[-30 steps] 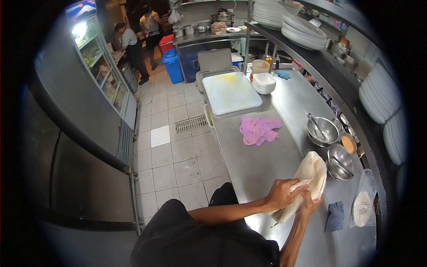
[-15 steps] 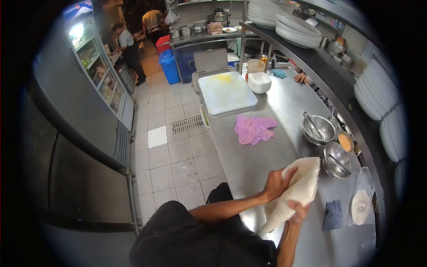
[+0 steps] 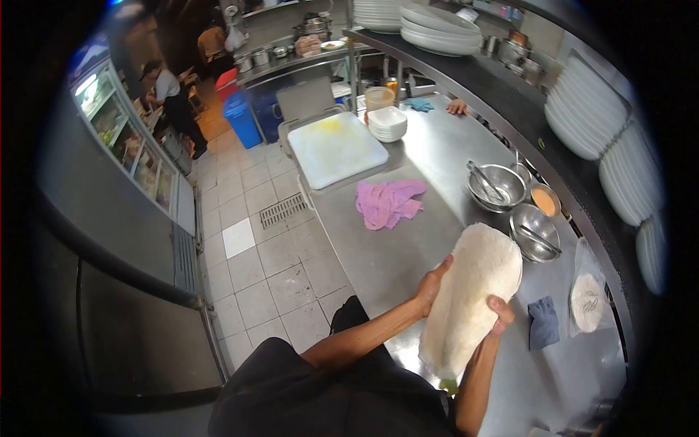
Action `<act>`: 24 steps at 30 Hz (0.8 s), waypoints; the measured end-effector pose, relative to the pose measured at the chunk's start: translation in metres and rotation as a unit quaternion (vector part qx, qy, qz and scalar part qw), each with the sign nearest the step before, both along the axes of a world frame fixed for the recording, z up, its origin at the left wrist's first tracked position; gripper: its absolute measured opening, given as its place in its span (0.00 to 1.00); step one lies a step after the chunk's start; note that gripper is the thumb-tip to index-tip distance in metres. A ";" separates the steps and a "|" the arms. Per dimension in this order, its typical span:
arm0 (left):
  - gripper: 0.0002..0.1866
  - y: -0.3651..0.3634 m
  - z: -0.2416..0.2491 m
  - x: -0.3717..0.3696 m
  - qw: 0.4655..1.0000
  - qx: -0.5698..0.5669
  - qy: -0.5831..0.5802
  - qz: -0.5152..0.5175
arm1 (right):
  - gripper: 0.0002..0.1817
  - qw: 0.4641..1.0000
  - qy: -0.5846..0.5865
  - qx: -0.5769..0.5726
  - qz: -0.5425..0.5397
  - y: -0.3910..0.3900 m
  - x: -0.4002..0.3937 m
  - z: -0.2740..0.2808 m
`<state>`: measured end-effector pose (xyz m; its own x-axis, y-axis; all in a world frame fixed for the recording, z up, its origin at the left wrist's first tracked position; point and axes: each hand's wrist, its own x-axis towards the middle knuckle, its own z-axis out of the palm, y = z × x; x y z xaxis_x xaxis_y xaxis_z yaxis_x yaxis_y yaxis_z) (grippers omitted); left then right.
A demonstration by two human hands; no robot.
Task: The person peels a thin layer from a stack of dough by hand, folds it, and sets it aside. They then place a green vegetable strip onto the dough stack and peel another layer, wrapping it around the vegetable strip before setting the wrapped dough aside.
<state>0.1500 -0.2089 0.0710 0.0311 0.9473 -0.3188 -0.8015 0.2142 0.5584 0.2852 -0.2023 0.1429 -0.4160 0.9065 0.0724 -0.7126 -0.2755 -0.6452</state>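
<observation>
Between my two hands is a large cream-white folded sheet (image 3: 473, 291) that looks like flatbread, held up over the near end of the steel counter. My left hand (image 3: 435, 288) grips its left edge, with the thumb pointing up along it. My right hand (image 3: 500, 315) is closed on the right edge, thumb over the front face and fingers hidden behind. A bit of green (image 3: 448, 386) shows at the sheet's lower end. Just beyond its upper right corner stands a steel bowl (image 3: 535, 233) with a utensil in it. A grey-blue folded cloth (image 3: 543, 323) lies right of my right hand.
On the steel counter (image 3: 364, 255) are a pink cloth (image 3: 389, 204), a white cutting board (image 3: 338, 151), stacked white dishes (image 3: 387, 124), another steel bowl (image 3: 496, 188), orange sauce (image 3: 544, 200) and a plastic bag (image 3: 587, 298). Another person's hand (image 3: 457, 107) rests at the far edge. Plates line the shelf (image 3: 502, 80).
The cream-white sheet has turned from a slanted, curled-open position to a more upright one with its broad face toward me. Both hands have shifted along its edges. The camera view has swung right.
</observation>
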 end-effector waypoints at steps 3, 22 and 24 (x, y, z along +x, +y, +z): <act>0.35 -0.005 -0.004 -0.008 0.993 -0.030 -0.111 -0.019 | 0.38 0.997 -0.045 0.063 -0.006 0.014 0.019 0.005; 0.29 -0.006 -0.033 -0.017 0.959 -0.059 0.269 0.066 | 0.09 0.730 -0.589 0.296 -0.177 0.026 0.011 0.002; 0.28 -0.006 -0.102 0.002 0.954 0.000 0.286 0.092 | 0.09 0.774 -0.541 0.305 -0.125 0.019 0.002 0.009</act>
<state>0.1524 -0.2149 -0.0308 -0.3150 0.9198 -0.2341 -0.3902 0.0994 0.9154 0.2873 -0.1831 0.1515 -0.3498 0.9027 0.2504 0.3527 0.3745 -0.8575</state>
